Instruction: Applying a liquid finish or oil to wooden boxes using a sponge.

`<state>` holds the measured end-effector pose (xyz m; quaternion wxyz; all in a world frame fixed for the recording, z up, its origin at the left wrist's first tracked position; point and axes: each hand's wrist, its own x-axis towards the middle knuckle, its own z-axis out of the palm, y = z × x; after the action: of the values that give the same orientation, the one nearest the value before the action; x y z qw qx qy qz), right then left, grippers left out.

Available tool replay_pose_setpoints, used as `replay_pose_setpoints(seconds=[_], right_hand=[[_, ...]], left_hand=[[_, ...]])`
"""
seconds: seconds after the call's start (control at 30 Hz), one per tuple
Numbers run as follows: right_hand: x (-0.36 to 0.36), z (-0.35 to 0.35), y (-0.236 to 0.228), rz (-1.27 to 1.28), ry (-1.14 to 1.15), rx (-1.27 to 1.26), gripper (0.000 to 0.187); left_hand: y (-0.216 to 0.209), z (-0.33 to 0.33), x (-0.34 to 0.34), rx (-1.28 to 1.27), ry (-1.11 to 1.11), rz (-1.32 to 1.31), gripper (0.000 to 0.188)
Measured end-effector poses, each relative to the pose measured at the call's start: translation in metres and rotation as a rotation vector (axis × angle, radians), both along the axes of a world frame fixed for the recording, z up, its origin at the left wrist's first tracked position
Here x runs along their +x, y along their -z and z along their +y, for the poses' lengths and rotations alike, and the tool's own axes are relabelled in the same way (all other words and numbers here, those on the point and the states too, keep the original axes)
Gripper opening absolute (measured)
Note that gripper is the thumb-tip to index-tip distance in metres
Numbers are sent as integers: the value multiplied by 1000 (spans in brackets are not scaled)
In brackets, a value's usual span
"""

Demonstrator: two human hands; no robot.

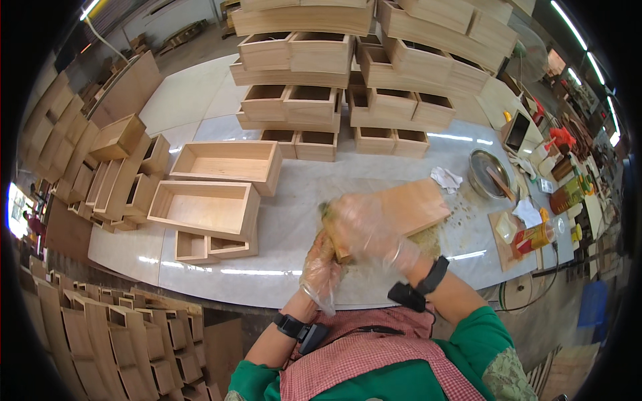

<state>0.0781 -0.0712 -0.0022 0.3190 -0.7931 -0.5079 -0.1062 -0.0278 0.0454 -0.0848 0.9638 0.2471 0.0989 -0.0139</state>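
While the left hand grasps the nearest end of the wooden piece, which lies under the right hand and extends rightward beyond it, that blurred hand, whose grip I cannot tell, should probably rub evenly along the grain.

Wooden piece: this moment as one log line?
left hand: at left end of wooden piece | right hand: over it, blurred | metal bowl: farther right

This is a woodworking workshop: unpainted wooden drawer boxes stand stacked on a long counter, more wooden cases crowd the lower left, bottles and a metal bowl sit at the right, and fluorescent tubes glow beyond.
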Motion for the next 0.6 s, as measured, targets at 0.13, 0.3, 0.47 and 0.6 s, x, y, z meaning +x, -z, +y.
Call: replay_pose_setpoints(seconds=[0.13,0.3,0.47,0.6], right_hand=[[-58,-14,-15,-47,-63,-58,25],[-8,-117,16,-508,405,-134,28],[-37,-82,-6,-98,402,-410,34],[-58,-31,-17,-253,5,13,26]], left_hand=[[-13,4,-5,-221,89,115,46],[-15,-1,0,46,-50,62,40],[-3,-2,0,-51,-133,70,37],[-8,1,2,-28,-42,84,36]])
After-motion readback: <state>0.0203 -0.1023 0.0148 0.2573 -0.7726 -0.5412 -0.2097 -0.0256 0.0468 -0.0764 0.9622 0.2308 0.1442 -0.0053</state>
